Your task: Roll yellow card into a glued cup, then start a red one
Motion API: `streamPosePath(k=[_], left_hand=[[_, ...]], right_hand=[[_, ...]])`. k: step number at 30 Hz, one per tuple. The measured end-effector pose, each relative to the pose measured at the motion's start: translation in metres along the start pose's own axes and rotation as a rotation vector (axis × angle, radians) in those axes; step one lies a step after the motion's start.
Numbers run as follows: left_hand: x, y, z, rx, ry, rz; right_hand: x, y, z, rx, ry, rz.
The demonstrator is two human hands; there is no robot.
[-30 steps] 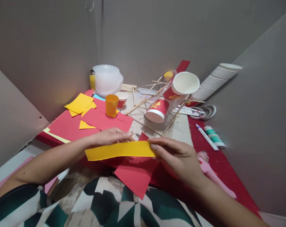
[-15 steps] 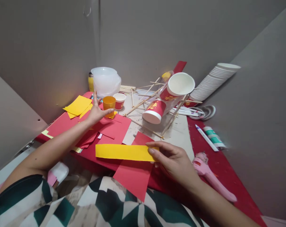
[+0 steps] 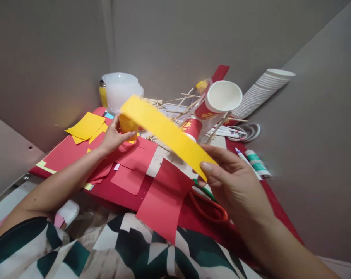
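My right hand (image 3: 236, 186) pinches one end of a long yellow paper strip (image 3: 166, 133), lifted off the table and slanting up to the left. My left hand (image 3: 113, 136) reaches far across the red paper and wraps its fingers round a small orange cup (image 3: 127, 126). A red paper sheet (image 3: 163, 199) hangs over the table's near edge below the strip. Scissors with a red and green handle (image 3: 208, 203) lie under my right hand.
A frame of wooden sticks (image 3: 181, 106) holds red paper cups (image 3: 218, 100). A stack of white cups (image 3: 259, 97) leans on the right wall. Yellow paper squares (image 3: 86, 128), a clear tub (image 3: 121, 89), a yellow bottle (image 3: 102, 93) and a glue tube (image 3: 256, 162) lie around.
My left hand let go of the strip, reached out and closed on the orange cup. My right hand raised the strip and tilted it up. The scissors came into view.
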State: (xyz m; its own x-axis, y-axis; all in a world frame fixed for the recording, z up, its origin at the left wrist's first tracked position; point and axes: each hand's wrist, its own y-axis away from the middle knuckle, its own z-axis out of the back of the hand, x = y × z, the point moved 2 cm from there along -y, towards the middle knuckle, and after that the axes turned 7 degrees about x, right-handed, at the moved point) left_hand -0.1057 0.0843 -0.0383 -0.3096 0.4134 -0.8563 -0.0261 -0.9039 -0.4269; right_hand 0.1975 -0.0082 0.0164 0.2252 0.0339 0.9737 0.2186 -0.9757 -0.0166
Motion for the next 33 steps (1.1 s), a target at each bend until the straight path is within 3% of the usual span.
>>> streamPosePath(k=[5,9,13,18,25,33], left_hand=[[-0.037,0.013,-0.002,0.078,-0.078,-0.084],[-0.066,0.028,-0.002,0.257,0.023,-0.108],[-0.080,0.042,-0.003,0.425,0.119,-0.035],[-0.081,0.050,-0.005,0.496,0.160,0.017],[-0.081,0.056,-0.004,0.555,0.182,-0.012],[-0.086,0.059,0.000,0.527,0.078,-0.136]], right_hand=[[0.021,-0.024,-0.023,-0.024,0.099,0.371],[0.031,-0.044,-0.047,-0.048,0.246,0.709],[0.032,-0.057,-0.063,-0.047,0.425,0.928],[0.022,-0.064,-0.062,0.003,0.670,1.077],[0.015,-0.065,-0.062,0.169,0.951,1.266],[0.029,-0.056,-0.060,0.193,1.139,1.324]])
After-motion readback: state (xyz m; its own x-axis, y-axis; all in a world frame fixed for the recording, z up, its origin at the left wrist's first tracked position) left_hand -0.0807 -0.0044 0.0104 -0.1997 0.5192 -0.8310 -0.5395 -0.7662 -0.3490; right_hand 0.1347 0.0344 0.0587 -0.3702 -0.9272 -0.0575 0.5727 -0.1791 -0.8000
